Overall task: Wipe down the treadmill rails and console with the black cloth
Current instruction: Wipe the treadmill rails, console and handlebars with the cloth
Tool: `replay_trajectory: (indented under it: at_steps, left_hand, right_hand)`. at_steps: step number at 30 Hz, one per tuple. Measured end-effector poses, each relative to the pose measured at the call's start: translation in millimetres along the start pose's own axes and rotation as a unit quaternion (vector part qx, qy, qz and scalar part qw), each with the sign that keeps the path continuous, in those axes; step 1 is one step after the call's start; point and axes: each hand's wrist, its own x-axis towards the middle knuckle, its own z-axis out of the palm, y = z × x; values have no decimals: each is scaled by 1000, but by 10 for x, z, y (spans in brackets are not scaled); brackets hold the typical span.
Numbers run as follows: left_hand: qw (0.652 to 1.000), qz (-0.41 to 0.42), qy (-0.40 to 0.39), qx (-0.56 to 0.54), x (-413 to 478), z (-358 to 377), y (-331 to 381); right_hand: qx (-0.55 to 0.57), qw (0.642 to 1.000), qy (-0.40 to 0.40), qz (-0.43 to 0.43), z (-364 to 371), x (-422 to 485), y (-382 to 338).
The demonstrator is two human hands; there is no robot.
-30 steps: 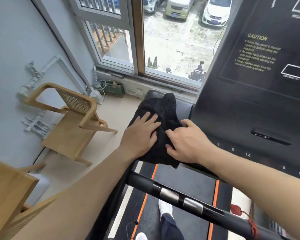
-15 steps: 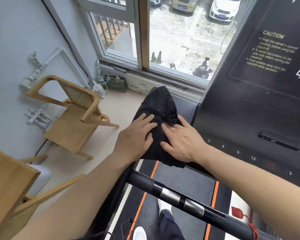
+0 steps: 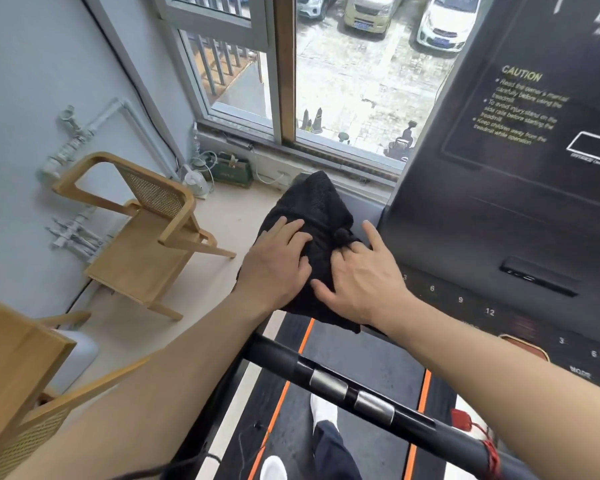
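1. Black cloth [image 3: 309, 209]: centre of the frame, draped over the treadmill's left front corner and touching the left edge of the console [image 3: 499, 230]. The part it covers is hidden.
2. Left hand [image 3: 274, 268]: laid flat on the cloth's left half, fingers straight and close together, pressing down and pinching nothing.
3. Right hand [image 3: 364, 282]: laid on the cloth's right half with fingers spread. The middle fingertips press into a bunched fold, the forefinger points towards the console's edge, and the thumb rests lower on the cloth. The two hands lie just beside each other.
4. Handling (judgement): the cloth looks soft, light and thick-piled, like towelling. It bunches under slight pressure and has no stiffness of its own. It probably slides easily over the console's smooth dark face, so flat palm pressure should carry it better than a fingertip pinch. For lifting, a gathered fold near the middle seems the best hold.
5. Stage (judgement): wiping is in hand at the corner. The console's wide face at the right of the frame and the crossbar rail [image 3: 343, 386] in the lower frame appear not yet done.
6. Surroundings: an orange-striped belt [image 3: 357, 348] below the hands, a wooden chair [image 3: 146, 244] at left, and a window [image 3: 354, 81] at top centre.
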Motion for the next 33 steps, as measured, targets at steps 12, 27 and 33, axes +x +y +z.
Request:
replay_trajectory:
  at_steps: [12,27,33]
  left_hand:
    - [987,106,-22,115,191,2,-143]
    - [975,173,-43,134,442,65,-33]
    - [962,220,-24,159,442,-60,-173]
  right_hand:
    - [-21,991,-21,-128,137,126,450]
    - [27,999,18,-27,118,-59,174]
    - [70,996,12,63,140,-43,-174]
